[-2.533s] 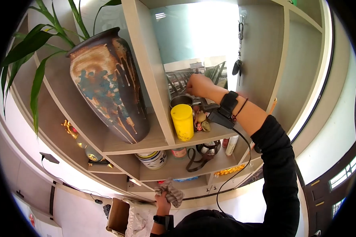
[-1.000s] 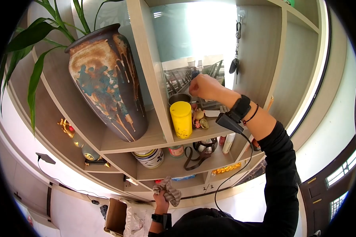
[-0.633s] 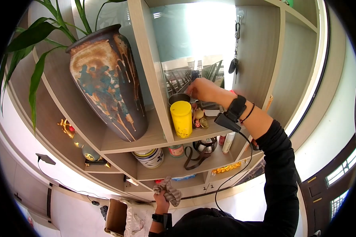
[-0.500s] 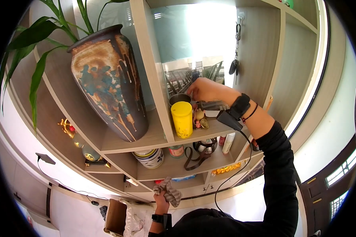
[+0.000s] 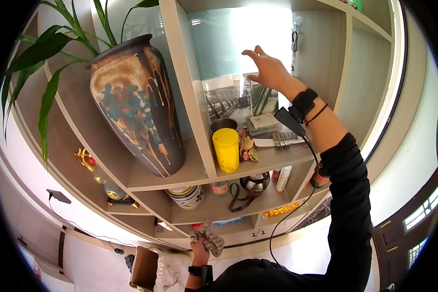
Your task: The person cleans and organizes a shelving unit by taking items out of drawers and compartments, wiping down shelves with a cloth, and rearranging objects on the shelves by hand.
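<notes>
My right hand (image 5: 270,72) is raised in the upper shelf compartment, fingers apart, holding nothing. Below it on the shelf stand a yellow canister (image 5: 226,152) and a dark round cup (image 5: 224,125) behind it. To their right are small figurines (image 5: 248,144), a flat box with a paper packet (image 5: 264,121) on top, and a spiral-like metal item (image 5: 283,140) I cannot identify. My left hand (image 5: 199,254) hangs low before the cabinet, closed around a crumpled checked cloth (image 5: 211,241).
A tall glazed vase (image 5: 131,107) with a leafy plant fills the compartment to the left. Hanging at the right is a chain (image 5: 294,46). The lower shelf holds a patterned jar (image 5: 187,197) and a strap (image 5: 238,199). An open cardboard box (image 5: 143,267) sits on the floor.
My right hand has lifted away from the dark cup, up and to the right, and its fingers have spread. The packet behind is now uncovered. My left hand still grips the cloth.
</notes>
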`<act>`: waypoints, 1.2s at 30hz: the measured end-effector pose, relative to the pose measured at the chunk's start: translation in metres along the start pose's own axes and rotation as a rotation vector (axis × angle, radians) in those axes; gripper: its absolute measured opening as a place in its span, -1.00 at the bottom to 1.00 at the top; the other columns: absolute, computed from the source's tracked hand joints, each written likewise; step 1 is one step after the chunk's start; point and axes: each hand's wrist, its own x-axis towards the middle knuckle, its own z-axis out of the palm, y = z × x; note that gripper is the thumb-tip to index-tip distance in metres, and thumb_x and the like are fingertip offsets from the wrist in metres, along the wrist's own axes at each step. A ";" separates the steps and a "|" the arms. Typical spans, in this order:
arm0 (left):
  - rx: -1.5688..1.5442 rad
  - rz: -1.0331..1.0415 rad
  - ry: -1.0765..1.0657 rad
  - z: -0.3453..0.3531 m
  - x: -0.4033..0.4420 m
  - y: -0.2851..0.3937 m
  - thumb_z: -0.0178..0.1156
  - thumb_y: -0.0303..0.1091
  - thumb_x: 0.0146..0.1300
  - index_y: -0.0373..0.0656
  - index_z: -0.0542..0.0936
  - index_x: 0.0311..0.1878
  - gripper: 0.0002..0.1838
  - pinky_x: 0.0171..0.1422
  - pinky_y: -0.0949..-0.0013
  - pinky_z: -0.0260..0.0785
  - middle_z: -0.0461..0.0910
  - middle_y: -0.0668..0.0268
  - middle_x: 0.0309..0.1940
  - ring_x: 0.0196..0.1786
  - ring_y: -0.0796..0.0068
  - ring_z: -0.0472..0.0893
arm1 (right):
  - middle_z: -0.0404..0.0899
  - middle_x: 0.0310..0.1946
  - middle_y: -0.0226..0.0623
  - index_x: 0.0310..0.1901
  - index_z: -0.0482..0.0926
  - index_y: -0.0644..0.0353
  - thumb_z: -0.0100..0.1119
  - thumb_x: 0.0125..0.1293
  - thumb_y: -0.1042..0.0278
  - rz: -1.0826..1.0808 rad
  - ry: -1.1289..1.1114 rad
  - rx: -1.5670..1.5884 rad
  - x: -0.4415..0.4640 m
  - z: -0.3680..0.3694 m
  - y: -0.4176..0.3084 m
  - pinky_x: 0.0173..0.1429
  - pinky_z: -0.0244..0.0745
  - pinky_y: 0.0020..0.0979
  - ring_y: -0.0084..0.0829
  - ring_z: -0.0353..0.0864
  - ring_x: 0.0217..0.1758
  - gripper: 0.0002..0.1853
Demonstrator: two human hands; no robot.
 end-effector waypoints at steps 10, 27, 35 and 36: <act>-0.004 -0.011 -0.001 0.001 -0.003 -0.003 -0.07 -0.69 -0.09 -0.34 0.33 -0.18 -0.69 -0.16 0.23 0.39 0.42 0.16 -0.24 -0.21 0.23 0.47 | 0.36 -0.25 -0.26 -0.26 0.38 0.15 0.24 -0.13 0.15 -0.027 -0.443 -0.079 0.001 0.017 -0.014 -0.18 0.36 -0.31 -0.23 0.45 -0.25 -0.59; -0.001 0.013 0.088 -0.001 -0.013 -0.002 -0.07 -0.65 -0.07 -0.38 0.33 -0.18 -0.71 -0.16 0.19 0.40 0.42 0.11 -0.26 -0.23 0.18 0.48 | 0.33 -0.20 -0.23 -0.22 0.44 0.12 0.22 -0.10 0.13 -0.042 -0.085 -0.172 -0.005 0.012 0.001 -0.06 0.30 -0.32 -0.30 0.35 -0.09 -0.61; 0.033 0.027 0.039 -0.009 -0.012 -0.004 -0.06 -0.64 -0.07 -0.36 0.33 -0.19 -0.72 -0.19 0.18 0.40 0.42 0.11 -0.27 -0.23 0.19 0.48 | 0.35 -0.30 -0.23 -0.27 0.46 0.13 0.14 -0.03 0.13 -0.052 0.013 -0.159 -0.015 0.021 0.007 -0.06 0.24 -0.36 -0.33 0.32 -0.14 -0.68; 0.026 0.028 0.045 -0.009 -0.012 -0.005 -0.06 -0.64 -0.07 -0.36 0.34 -0.20 -0.73 -0.20 0.18 0.41 0.42 0.11 -0.27 -0.24 0.19 0.48 | 0.36 -0.32 -0.23 -0.30 0.48 0.15 0.12 -0.01 0.15 -0.082 0.083 -0.197 -0.016 0.022 0.008 -0.08 0.23 -0.36 -0.34 0.32 -0.15 -0.71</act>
